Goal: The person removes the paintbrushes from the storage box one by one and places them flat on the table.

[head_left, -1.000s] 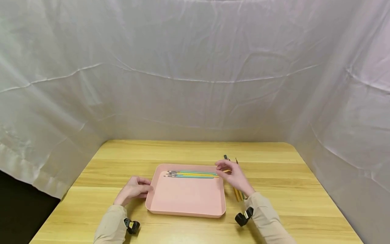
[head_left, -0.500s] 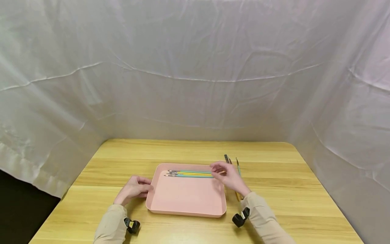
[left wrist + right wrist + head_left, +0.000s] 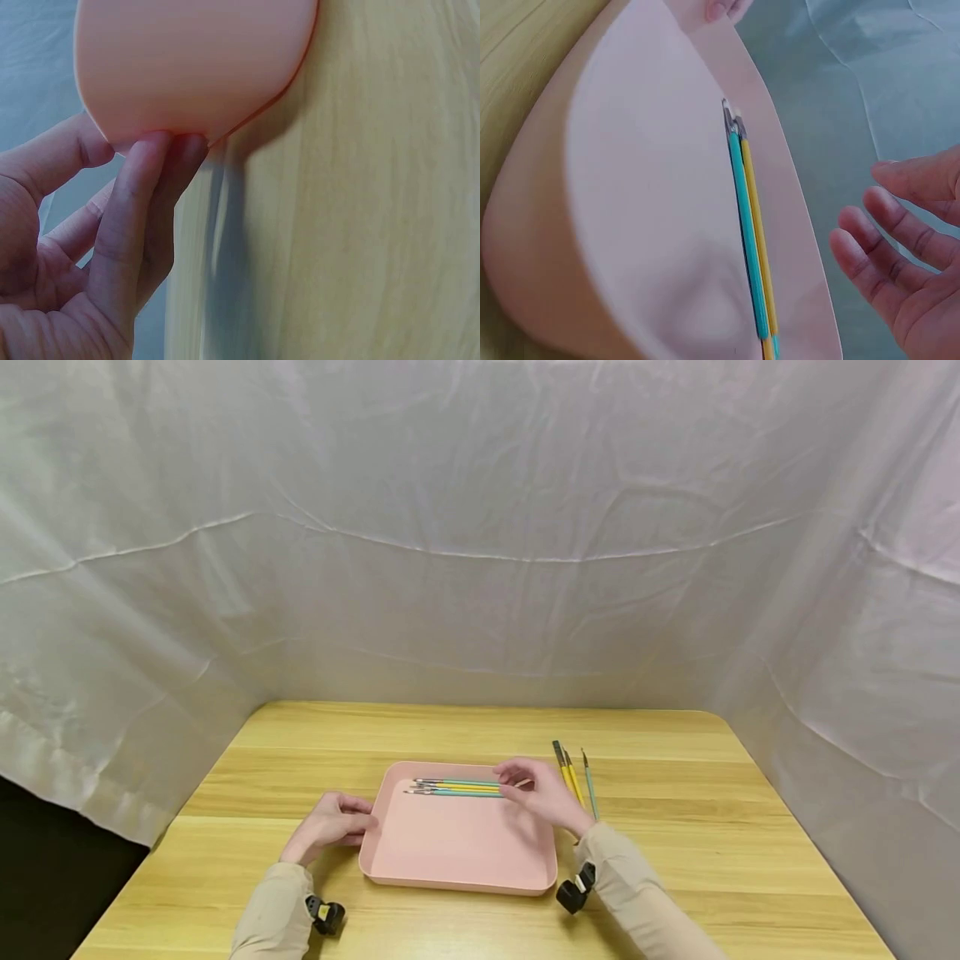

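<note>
A shallow pink tray (image 3: pixel 457 847) lies on the wooden table. At its left rim my left hand (image 3: pixel 330 820) pinches the wall, thumb over the edge and fingers against the outside, as the left wrist view confirms. Several thin paintbrushes (image 3: pixel 456 789) with turquoise and yellow handles lie side by side along the tray's far side, bristles to the left. Above their handle ends hovers my right hand (image 3: pixel 543 793), hiding those ends in the head view. The right wrist view shows that hand with fingers spread, apart from the turquoise brush (image 3: pixel 744 217) and holding nothing.
Right of the tray, a flat dark-bristled brush (image 3: pixel 560 757), a yellow-handled brush (image 3: pixel 573 777) and a turquoise brush (image 3: pixel 590 785) lie on the table (image 3: pixel 712 843). Pale curtains (image 3: pixel 480 627) hang behind and at both sides.
My right hand has moved left, from the tray's right rim to farther over the brushes, uncovering more of the loose brushes outside. My left hand and the tray have stayed nearly still.
</note>
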Motion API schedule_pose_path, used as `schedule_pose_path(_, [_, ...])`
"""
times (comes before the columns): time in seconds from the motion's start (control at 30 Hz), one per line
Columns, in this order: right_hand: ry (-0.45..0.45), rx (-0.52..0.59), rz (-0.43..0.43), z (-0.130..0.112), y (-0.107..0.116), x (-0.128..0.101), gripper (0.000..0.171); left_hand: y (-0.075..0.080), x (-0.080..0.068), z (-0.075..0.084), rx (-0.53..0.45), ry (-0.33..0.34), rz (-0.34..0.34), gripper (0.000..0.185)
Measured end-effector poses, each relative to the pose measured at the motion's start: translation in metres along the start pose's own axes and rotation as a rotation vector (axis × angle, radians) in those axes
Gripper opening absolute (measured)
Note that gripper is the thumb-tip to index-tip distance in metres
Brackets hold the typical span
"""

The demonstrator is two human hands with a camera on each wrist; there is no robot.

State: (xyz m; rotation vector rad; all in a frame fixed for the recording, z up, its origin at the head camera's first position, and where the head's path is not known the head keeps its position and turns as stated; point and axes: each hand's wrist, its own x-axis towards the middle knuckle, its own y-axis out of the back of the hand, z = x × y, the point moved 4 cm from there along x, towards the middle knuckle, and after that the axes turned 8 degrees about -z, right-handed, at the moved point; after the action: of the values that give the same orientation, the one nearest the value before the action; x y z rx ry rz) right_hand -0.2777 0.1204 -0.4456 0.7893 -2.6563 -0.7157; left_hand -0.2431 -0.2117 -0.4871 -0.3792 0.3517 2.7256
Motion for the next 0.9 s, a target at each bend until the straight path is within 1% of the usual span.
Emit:
schedule_pose_path(0.27, [-0.018, -0.033, -0.066, -0.004, -0.011, 0.014, 0.028, 0.0, 0.001, -0.001, 0.024, 0.026, 0.027, 0.036])
schedule_pose_path(0.43, [-0.015, -0.039, -0.055, -0.003, -0.014, 0.024, 0.025, 0.001, 0.0, 0.0, 0.032, 0.01, 0.019, 0.038])
schedule_pose_path(0.63, [-0.021, -0.038, -0.039, 0.0, -0.017, 0.034, 0.024, 0.0, 0.001, -0.001, 0.031, 0.015, 0.023, 0.036])
schedule_pose_path(0.9, [0.028, -0.033, -0.076, 0.002, -0.024, 0.043, 0.023, 0.0, 0.002, -0.002, 0.031, 0.016, 0.028, 0.036])
